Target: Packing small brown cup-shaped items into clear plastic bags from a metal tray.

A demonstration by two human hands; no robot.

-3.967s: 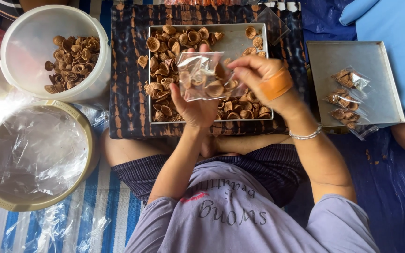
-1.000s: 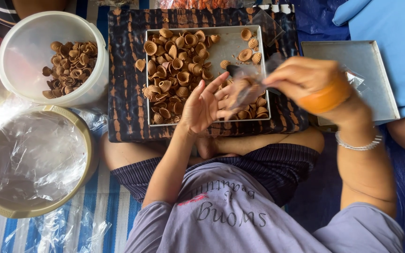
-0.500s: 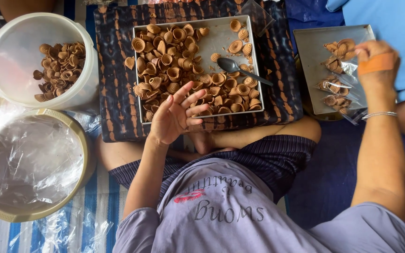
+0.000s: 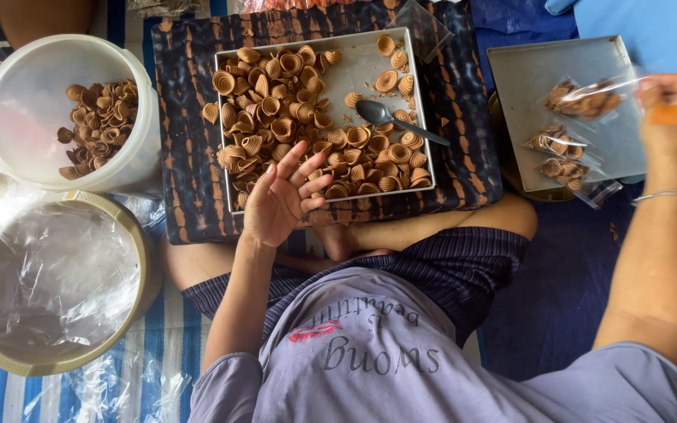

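two hands (image 4: 280,200) are in my view: the left one hovers open, fingers spread, palm up, over the near edge of the tray (image 4: 354,74) of brown cone snacks (image 4: 291,117), holding nothing. my right hand (image 4: 671,98) is blurred at the far right, over the second tray (image 4: 534,74), its grip closed on the corner of a clear bag (image 4: 585,102) of snacks. a spoon (image 4: 393,117) lies among the cones.

Snack tray (image 4: 440,168) on lap; packet tray (image 4: 526,70) right (packets on it); tubs (image 4: 9,110) left.
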